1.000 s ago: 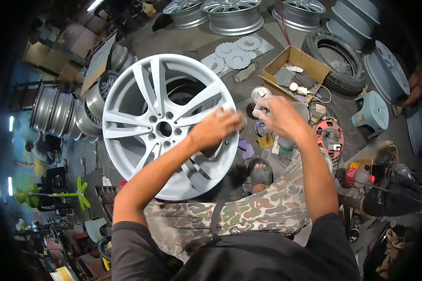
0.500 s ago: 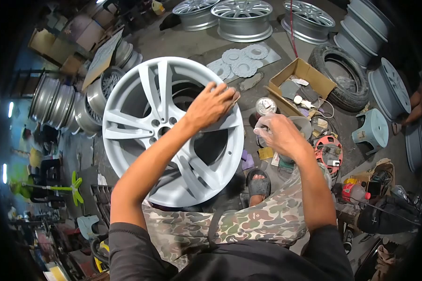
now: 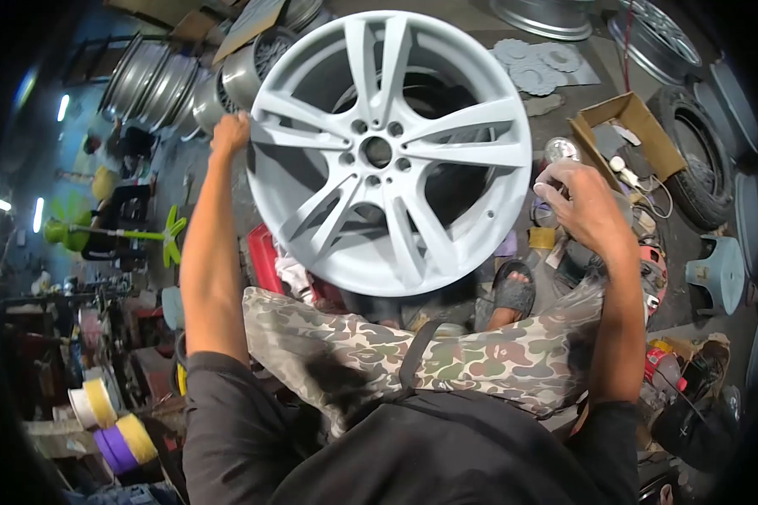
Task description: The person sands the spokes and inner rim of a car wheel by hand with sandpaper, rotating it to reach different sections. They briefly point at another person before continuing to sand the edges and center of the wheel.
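Note:
A pale grey primed alloy wheel (image 3: 387, 151) stands upright in front of me, resting above my camouflage-trousered lap. My left hand (image 3: 230, 132) grips its left rim edge. My right hand (image 3: 579, 202) hovers just off the wheel's right edge, fingers curled around something small and pale; what it is I cannot make out. A round tin (image 3: 561, 150) sits just beyond that hand on the floor.
An open cardboard box (image 3: 623, 135) of small items and a tyre (image 3: 703, 160) lie right. Bare rims (image 3: 168, 80) are stacked upper left, flat discs (image 3: 539, 67) lie behind. A teal stool (image 3: 716, 273), tape rolls (image 3: 109, 421) and my sandalled foot (image 3: 512, 295) are nearby.
My left hand left the wheel's right face and moved to grip its left rim. The view shifted, so the wheel sits higher and more central. My right hand stayed by the right edge.

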A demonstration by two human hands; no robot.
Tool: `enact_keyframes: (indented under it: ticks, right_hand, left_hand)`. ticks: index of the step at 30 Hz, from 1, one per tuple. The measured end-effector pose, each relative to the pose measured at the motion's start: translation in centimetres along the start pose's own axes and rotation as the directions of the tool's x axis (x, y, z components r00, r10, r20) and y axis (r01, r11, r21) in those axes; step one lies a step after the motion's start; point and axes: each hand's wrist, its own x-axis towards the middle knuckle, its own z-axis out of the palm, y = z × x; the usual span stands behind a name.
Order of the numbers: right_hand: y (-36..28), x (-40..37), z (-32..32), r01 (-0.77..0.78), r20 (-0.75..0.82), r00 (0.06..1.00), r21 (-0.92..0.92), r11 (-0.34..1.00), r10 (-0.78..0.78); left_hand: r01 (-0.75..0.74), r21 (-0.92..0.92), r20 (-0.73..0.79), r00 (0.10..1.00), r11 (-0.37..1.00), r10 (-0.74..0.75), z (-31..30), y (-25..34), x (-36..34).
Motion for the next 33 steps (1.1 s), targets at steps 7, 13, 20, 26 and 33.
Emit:
enact_keyframes:
  ticks: [7,13,20,26,33]
  right_hand:
    - [-3.2,1.0,1.0,0.152,0.020,0.988,-0.072,0.986,-0.151]
    - [-4.7,2.7,3.6,0.189,0.104,0.978,-0.083,0.979,-0.180]
    - [-3.8,3.4,5.3,0.207,0.153,0.970,-0.101,0.973,-0.190]
    - [-2.4,1.7,5.3,0.232,0.213,0.946,0.089,0.969,-0.246]
    - [-5.4,0.8,6.9,-0.034,0.373,0.917,0.427,0.904,-0.141]
  left_hand:
    - [0.003,-0.032,0.053,0.999,0.999,-0.001,12.4,-13.7,-17.9]
    - [0.706,-0.549,0.750,0.652,0.447,-0.108,10.0,-1.8,-40.1]
    - [0.342,-0.850,0.521,0.654,0.400,0.549,5.7,11.2,-40.6]
    - [0.309,-0.894,0.447,0.654,0.324,0.610,3.6,14.4,-38.3]
    - [0.245,-0.947,0.321,0.715,0.208,0.622,3.9,17.9,-38.3]
